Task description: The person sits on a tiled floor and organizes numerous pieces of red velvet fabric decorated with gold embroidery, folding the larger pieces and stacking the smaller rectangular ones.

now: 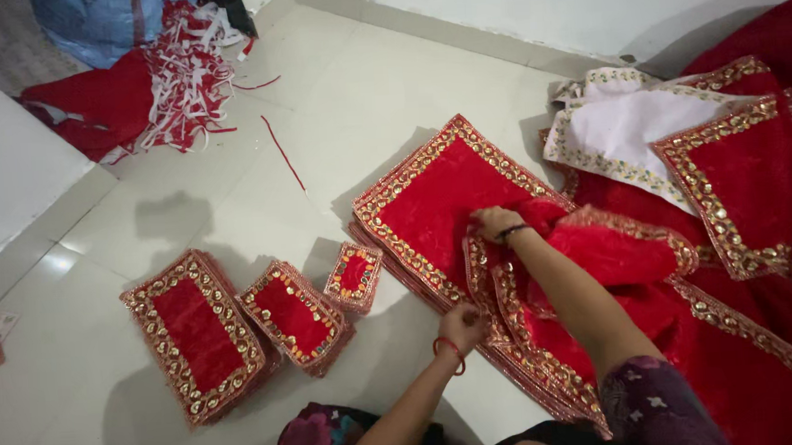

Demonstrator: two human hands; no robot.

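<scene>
Sitting on the pale tiled floor [320,145], sorting red cloths with gold beaded borders.

Left hand [463,325]: fingers curled in, pinching the near border of the top cloth [528,333] where it overhangs the big stack [431,198]. Closed on that edge, as far as I can see; fingertips partly hidden under the hem.

Right hand [495,223]: reaching across, closed on a bunched fold of the same top cloth, lifting it off the stack. How tight the grip is I cannot tell, the fabric covers the fingers.

The cloth in hand lies crumpled over the right half of the big stack, one corner doubled back.

To my left, three smaller piles in a row: large pile [199,337], middle pile [294,316], smallest pile [355,275], apart from one another or barely touching. To my right, a loose heap of red cloths [755,186] with a white cloth [626,129] on top. Far corner: tangle of red and white strips [185,80].

My judgement on doing it well: keep the left pinch on the border, not the velvet; pull the fold flat with the right before laying it; match beaded edges corner to corner so the stack stays square. Beads may snag, so lift rather than drag.
</scene>
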